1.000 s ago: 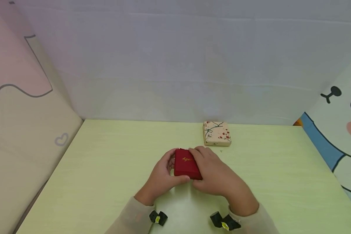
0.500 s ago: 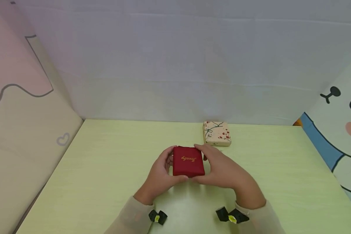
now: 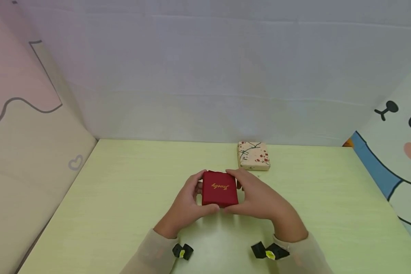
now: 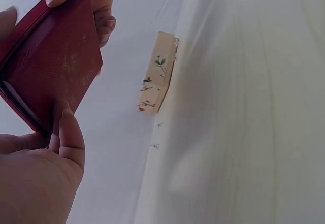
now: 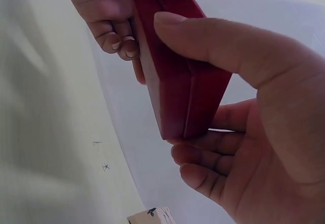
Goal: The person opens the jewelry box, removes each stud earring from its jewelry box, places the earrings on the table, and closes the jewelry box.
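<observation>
A red jewelry box [image 3: 220, 192] with gold lettering on its lid is held up between both hands, above the table. My left hand [image 3: 188, 203] grips its left side, thumb along the near edge and fingers at the far side. On the opposite side my right hand [image 3: 260, 196] pinches the box between thumb and fingers. The lid looks closed; a seam runs round the box's side in the right wrist view, where the right thumb presses near that seam [image 5: 189, 102]. Both thumbs almost meet at the near edge in the head view.
Behind the hands, a cream box [image 3: 254, 156] with a red-blossom branch pattern lies at the back of the pale yellow-green table [image 3: 130, 179]. A white sheet [image 3: 205, 76] hangs behind the table. Printed cartoon panels [image 3: 397, 152] stand at the sides.
The right hand has drawn back from over the lid to the right edge of the red jewelry box, uncovering the lettering. The box has turned slightly to face squarely; the left hand keeps its grip.
</observation>
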Demonstrator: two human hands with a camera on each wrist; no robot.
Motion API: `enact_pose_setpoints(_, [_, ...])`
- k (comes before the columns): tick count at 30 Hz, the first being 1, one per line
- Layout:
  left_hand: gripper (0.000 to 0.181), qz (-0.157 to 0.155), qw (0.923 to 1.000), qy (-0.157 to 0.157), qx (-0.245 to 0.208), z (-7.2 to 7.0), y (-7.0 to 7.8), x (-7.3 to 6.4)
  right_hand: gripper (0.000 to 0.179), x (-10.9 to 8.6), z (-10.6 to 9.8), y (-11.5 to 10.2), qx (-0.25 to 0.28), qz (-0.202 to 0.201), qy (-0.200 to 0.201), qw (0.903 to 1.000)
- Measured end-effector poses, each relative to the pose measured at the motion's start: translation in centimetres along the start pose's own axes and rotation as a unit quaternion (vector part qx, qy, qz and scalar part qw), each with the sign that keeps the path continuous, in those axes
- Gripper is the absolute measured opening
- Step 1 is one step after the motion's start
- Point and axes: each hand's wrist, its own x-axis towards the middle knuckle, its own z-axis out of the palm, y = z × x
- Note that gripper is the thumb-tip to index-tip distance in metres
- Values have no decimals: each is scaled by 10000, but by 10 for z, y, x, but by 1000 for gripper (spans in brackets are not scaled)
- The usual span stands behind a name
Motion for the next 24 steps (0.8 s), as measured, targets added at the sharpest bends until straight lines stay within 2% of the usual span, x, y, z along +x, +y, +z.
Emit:
enact_pose_setpoints(8, [65, 102, 9990, 402, 162, -2, 2, 2, 99, 3, 2, 0, -278, 16, 163, 9995])
enact_pose_setpoints(17, [61, 130, 9974, 632, 335, -2, 8, 5, 100, 8, 7, -1, -517, -44, 276, 9983])
enact_pose_setpoints(24, [60, -135, 9965, 568, 593, -6, 14, 13, 103, 14, 0, -6, -920, 0, 132, 9957])
